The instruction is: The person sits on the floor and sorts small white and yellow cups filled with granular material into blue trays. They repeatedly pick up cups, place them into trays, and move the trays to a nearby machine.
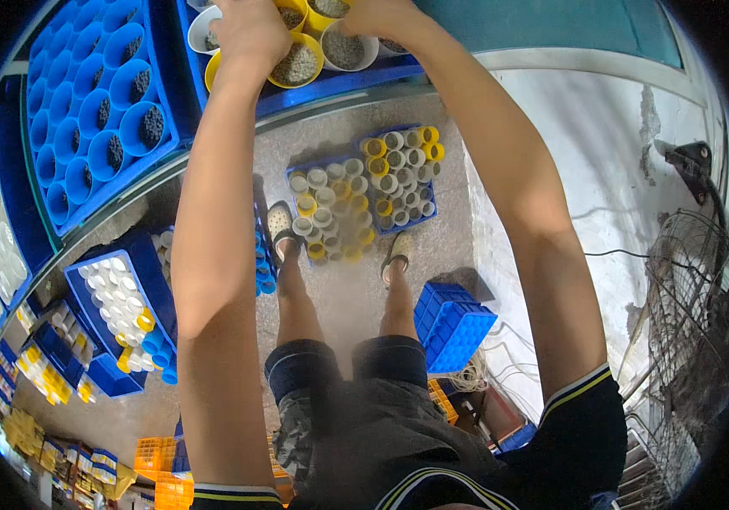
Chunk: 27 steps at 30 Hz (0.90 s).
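My left hand (254, 34) reaches to the top edge of the view, over a blue crate (292, 102) of cups. Its fingertips are beside a white cup (201, 32), and most of the fingers are cut off or turned away. Below it stands a yellow cup (296, 66) filled with pale grey granules. My right hand (381, 19) is over the same crate, its thumb side at the rim of a white cup (349, 49) holding darker grey granules. The frame edge cuts off its other fingers, so whether either hand grips a cup cannot be told.
Left of the crate stands a blue tray of blue cups (93, 119) with dark pellets. On the floor by my feet are two crates of white and yellow cups (322, 204) (400, 174). A blue crate (454, 327) stands near the white wall (568, 110), beside wire mesh (692, 331).
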### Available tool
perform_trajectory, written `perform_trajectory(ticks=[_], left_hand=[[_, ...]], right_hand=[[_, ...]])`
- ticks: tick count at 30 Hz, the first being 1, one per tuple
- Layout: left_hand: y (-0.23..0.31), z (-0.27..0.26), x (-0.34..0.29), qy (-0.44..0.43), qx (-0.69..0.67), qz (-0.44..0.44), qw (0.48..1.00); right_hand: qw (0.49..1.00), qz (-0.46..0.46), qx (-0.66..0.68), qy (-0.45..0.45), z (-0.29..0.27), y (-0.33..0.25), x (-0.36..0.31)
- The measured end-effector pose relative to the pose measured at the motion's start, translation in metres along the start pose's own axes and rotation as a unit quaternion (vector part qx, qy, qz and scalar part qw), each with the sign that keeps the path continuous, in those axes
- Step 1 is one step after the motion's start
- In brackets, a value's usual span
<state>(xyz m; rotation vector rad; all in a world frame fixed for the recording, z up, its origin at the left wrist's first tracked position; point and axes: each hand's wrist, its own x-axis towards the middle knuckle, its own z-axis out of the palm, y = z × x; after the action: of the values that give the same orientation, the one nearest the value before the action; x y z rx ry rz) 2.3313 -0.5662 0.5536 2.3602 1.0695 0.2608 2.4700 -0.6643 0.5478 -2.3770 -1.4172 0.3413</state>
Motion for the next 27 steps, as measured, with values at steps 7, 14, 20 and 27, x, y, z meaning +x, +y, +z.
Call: perform_trajectory(ticks=[7,14,20,27], left_hand=[[0.077,-0.045,-0.111,0.189,-0.063,0.125,0.972],[0.148,-0.012,-0.260,0.049,-0.093,0.113,0.988],[0.122,0.183,-0.395,-0.173,-0.211,-0.056,0.961],[0.048,0.468,-0.492,-0.263,-0.102,-0.125,0.951]], right_hand=[[0.965,-0.101,0.002,0.243,-0.082,-0.022,-0.115],[0.962,0.146,0.032,0.230,-0.109,-0.023,-0.311],[0.964,0.260,0.041,-0.021,0.010,0.088,-0.468],[0.920,0.303,0.046,-0.245,0.233,0.278,-0.563]])
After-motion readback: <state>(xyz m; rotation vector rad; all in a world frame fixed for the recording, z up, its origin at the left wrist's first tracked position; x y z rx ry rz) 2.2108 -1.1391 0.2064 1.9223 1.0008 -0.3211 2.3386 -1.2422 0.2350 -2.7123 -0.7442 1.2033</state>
